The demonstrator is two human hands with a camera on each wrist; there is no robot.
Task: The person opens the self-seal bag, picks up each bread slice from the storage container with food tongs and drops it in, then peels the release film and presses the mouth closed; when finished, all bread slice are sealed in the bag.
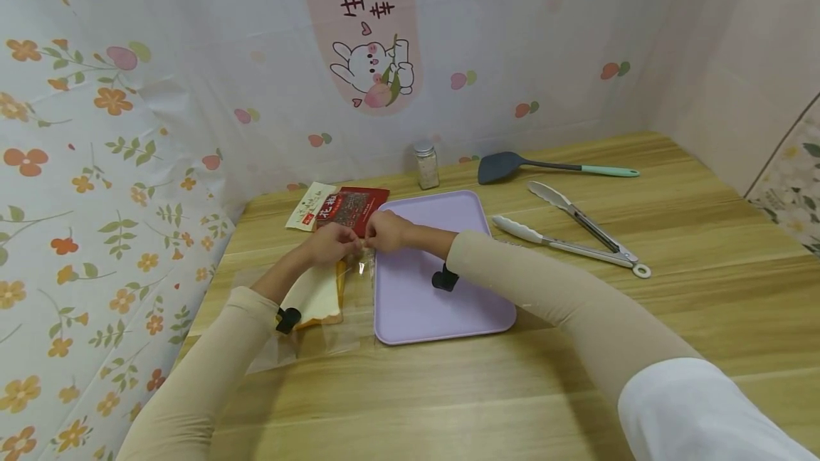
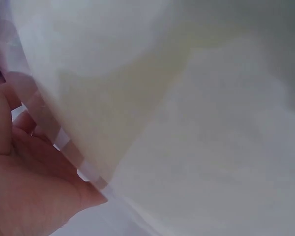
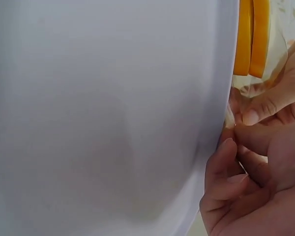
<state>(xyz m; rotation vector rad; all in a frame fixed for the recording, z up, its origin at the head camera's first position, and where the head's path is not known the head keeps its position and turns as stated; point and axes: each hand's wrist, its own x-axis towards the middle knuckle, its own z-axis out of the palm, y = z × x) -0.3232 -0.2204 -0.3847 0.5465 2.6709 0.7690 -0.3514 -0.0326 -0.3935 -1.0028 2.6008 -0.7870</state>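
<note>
Pinching at the mouth end of a clear bag (image 1: 361,311), the left hand (image 1: 332,242) and right hand (image 1: 387,231) meet almost fingertip to fingertip, thumb and fingers of each closed on the film. The two grips sit so close together probably because thin, slick plastic is easier to manage with a pinch on either side of one spot; exactly how the film folds between them is hard to make out.

Slices of bread (image 1: 317,297) lie flat inside the bag, on the left of the worktop (image 1: 384,404), their weight likely steadying the loose film. The bag's right edge runs along the left rim of a lilac tray (image 1: 410,304), and the right forearm reaches across that tray because the work lies beyond it.

Just past the hands, on the far side, rests a red packet (image 1: 368,215). Farther right, a small jar (image 1: 427,169) stands upright near the patterned cloth (image 1: 224,55). A spatula (image 1: 502,168) and spread tongs (image 1: 586,250) lie right of the tray, apart from the hands, seemingly placed out of the way.
</note>
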